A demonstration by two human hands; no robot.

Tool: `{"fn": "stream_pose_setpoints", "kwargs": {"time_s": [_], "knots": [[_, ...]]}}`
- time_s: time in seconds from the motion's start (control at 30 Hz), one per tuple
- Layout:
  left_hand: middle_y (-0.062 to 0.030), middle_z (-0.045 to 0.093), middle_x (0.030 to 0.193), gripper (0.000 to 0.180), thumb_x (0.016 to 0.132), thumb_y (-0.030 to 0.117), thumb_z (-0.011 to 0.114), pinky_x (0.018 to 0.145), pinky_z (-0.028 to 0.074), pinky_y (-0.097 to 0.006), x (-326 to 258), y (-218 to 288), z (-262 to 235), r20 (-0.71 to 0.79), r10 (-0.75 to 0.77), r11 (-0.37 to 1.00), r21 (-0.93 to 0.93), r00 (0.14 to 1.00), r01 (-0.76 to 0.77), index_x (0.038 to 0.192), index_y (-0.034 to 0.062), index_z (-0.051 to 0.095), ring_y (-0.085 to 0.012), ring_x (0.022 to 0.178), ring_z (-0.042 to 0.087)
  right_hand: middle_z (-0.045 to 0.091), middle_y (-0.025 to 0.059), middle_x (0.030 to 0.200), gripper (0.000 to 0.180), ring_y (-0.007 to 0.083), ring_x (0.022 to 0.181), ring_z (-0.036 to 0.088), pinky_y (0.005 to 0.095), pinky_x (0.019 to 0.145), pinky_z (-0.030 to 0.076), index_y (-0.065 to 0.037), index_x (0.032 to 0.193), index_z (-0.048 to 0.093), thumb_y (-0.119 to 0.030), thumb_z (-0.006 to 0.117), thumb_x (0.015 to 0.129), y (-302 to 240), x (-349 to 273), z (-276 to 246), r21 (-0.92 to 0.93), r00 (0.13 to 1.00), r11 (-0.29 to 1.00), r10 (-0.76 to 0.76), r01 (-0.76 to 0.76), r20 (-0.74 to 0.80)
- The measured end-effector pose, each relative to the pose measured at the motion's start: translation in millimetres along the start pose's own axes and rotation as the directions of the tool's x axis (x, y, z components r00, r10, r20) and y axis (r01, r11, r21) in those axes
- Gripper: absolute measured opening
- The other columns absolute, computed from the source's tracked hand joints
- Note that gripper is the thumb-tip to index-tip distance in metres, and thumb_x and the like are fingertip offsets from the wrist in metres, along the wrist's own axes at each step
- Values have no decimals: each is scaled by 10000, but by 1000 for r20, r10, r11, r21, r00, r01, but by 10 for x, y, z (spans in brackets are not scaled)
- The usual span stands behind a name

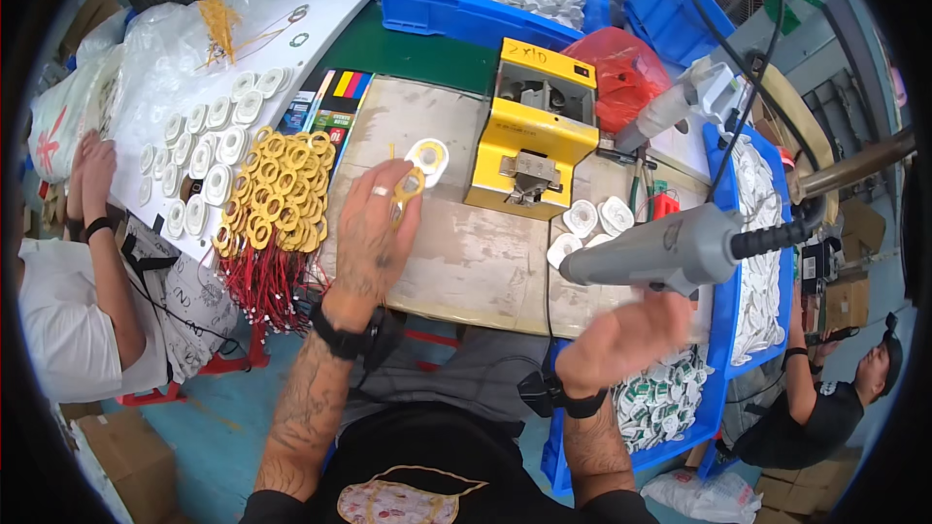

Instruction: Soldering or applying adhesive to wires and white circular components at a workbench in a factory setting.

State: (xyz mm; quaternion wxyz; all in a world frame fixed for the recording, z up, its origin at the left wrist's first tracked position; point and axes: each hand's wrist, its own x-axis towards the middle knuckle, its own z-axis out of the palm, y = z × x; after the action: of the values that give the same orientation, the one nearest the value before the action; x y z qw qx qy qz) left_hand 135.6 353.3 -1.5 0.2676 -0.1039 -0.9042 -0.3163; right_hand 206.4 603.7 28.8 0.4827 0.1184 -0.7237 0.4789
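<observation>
My left hand [377,228] is over the bench with a yellow ring [409,184] at its fingertips, pinched between thumb and fingers. Just beyond it lies a white round-ended plastic housing [427,161] with yellow showing around its centre. To the left is a heap of yellow rings [277,189] whose red wires hang over the table edge. My right hand [626,342], smeared by motion, is at the bench's front edge below a grey cylindrical tool [650,254]. The tool hides part of it, and whether it holds anything does not show.
A yellow machine [536,131] stands mid-bench, with white housings [582,220] to its right. More housings [199,155] lie left. Blue bins [485,15] of parts stand at the back and right. Another person's hands [92,175] are far left; a person [825,408] is at right.
</observation>
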Motion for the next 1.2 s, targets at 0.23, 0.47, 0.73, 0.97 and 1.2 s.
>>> {"fn": "stream_pose_setpoints", "kwargs": {"time_s": [0.23,0.47,0.73,0.97,1.2], "knots": [[-183,720,1216,476,872,-27,798,942,568,-353,-721,355,-469,-36,-251,924,-307,967,228,1327,-5,660,-255,1055,731,696,127,1014,366,217,820,677,342,751,561,36,1255,621,-219,723,1013,-556,-346,699,100,584,701,497,-706,642],[-150,738,1140,491,824,-35,824,881,584,-349,-879,272,-698,-97,-238,940,-275,966,204,1294,19,690,-279,994,728,729,105,966,362,164,883,706,363,763,567,39,1332,653,-230,513,1134,-533,-365,1248,-34,426,737,427,-675,798],[-159,739,1152,423,882,-24,788,913,602,-335,-970,120,-792,-103,-409,852,-399,907,339,1288,-18,671,-223,1002,741,715,172,927,219,197,739,721,345,644,555,29,1182,546,-157,599,1077,-172,-284,2070,67,435,555,565,-829,702],[-148,728,1175,366,930,-53,731,951,583,-318,-1098,294,-841,32,-434,710,-603,900,364,1286,-48,652,-187,1044,727,694,106,966,396,185,756,716,277,595,539,33,1339,496,-163,652,1032,902,167,3214,179,374,334,729,-925,573],[-160,720,1241,282,953,-41,707,929,595,-325,-1268,263,-676,102,-469,614,-676,877,407,1233,-43,675,-197,1069,724,599,290,1428,635,389,1308,610,439,1094,477,50,1501,441,-220,702,988,606,-88,2669,-185,791,862,507,-472,343]]}}
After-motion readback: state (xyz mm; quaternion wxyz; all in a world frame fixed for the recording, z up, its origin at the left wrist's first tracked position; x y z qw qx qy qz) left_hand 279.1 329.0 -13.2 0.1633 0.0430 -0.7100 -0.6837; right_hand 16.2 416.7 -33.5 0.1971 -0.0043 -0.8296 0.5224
